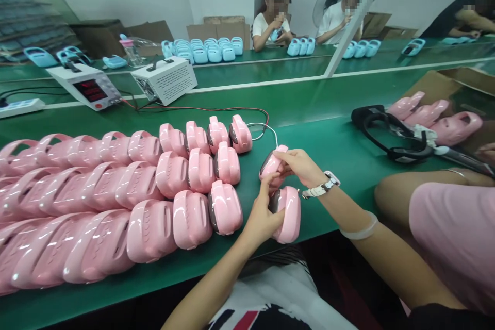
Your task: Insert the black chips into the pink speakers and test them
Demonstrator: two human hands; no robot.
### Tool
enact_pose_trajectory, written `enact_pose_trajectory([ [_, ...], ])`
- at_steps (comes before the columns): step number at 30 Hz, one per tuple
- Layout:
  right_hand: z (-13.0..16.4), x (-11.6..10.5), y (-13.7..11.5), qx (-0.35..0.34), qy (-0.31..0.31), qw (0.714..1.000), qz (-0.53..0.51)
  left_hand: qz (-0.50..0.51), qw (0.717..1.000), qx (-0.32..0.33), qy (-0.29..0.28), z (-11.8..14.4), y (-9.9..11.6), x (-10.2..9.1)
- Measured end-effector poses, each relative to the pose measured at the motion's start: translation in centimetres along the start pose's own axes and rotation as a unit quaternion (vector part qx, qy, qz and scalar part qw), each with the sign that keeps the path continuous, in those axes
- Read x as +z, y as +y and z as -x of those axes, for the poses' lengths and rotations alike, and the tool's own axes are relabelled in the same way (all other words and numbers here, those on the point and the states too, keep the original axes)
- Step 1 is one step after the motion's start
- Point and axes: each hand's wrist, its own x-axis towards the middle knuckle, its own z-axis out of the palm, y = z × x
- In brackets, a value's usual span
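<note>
A glossy pink plastic handled casing (288, 214) stands on edge near the front lip of the green bench mat (328, 144), the left hand (265, 219) wrapped over its left face with fingers closed on it; just above that grip the right hand (299, 165), a white watch (327, 184) at its wrist, pinches a second pink casing with a dark face (270, 164), fingers shut on its right end; a thin white cable (268, 131) runs up from this piece; left of both hands, rows of matching pink casings (116, 201) lie packed side by side; right of the hands, a black strap (390, 134) lies near a co-worker's pink sleeve (452, 237); beyond, a white power supply box (164, 80).
</note>
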Motion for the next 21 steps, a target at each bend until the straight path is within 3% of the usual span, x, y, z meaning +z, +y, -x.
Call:
enact_pose_trajectory([
  [5, 1.1, -3.6, 2.6, -0.032, -0.010, 0.999, 0.030, -0.022, 0.997, -0.069, -0.001, -0.5, -0.1, -0.5],
  [8, 2.5, -5.5, 5.4, -0.075, 0.052, 0.992, 0.090, -0.047, 0.994, -0.103, 0.016, -0.6, -0.1, -0.5],
  [12, 4.2, -6.1, 9.5, -0.099, 0.142, 0.974, 0.148, -0.110, 0.987, -0.075, 0.086, -0.7, -0.6, -0.6],
  [14, 4.6, -5.9, 10.8, -0.101, 0.161, 0.970, 0.152, -0.112, 0.990, -0.055, 0.065, -0.8, -1.1, -0.7],
  [17, 4.5, -5.7, 11.2, -0.102, 0.168, 0.973, 0.124, -0.072, 0.997, -0.040, 0.010, -1.0, -2.1, -0.9],
  [21, 3.2, -6.0, 9.9, -0.074, 0.128, 0.989, 0.028, -0.048, 0.999, -0.012, -0.005, -1.3, -3.2, -0.8],
])
